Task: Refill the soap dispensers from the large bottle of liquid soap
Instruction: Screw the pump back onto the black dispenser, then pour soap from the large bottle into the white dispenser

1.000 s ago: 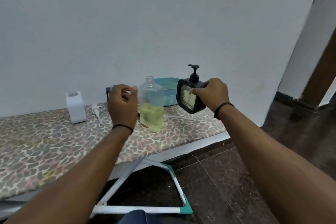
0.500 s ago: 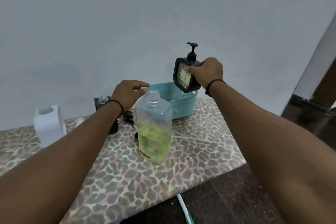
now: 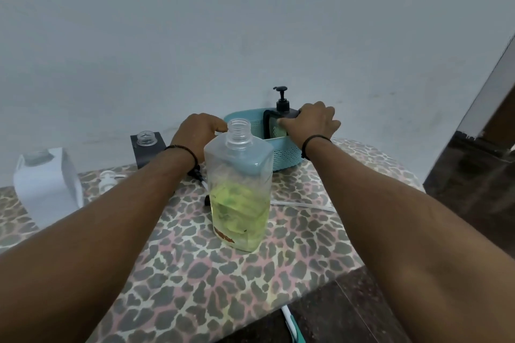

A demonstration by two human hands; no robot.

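The large clear bottle (image 3: 239,189) stands uncapped at the table's middle, about a third full of yellow-green soap. Behind it sits a teal basket (image 3: 287,154). My right hand (image 3: 312,122) grips a black pump dispenser (image 3: 281,111) from above, and its lower part is inside the basket. My left hand (image 3: 199,131) curls over the basket's left rim, fingertips partly hidden behind the bottle neck. A black dispenser body (image 3: 147,147) and a white one (image 3: 47,184) stand at the left with their pumps off.
A white pump (image 3: 107,178) lies beside the white dispenser. A black pump (image 3: 199,175) and a thin clear tube (image 3: 303,205) lie near the bottle. The leopard-print table (image 3: 195,287) ends close in front, with dark floor (image 3: 473,189) to the right.
My right hand has lowered the black pump dispenser from the air down into the teal basket. My left hand has moved onto the basket's left rim. The view has come closer.
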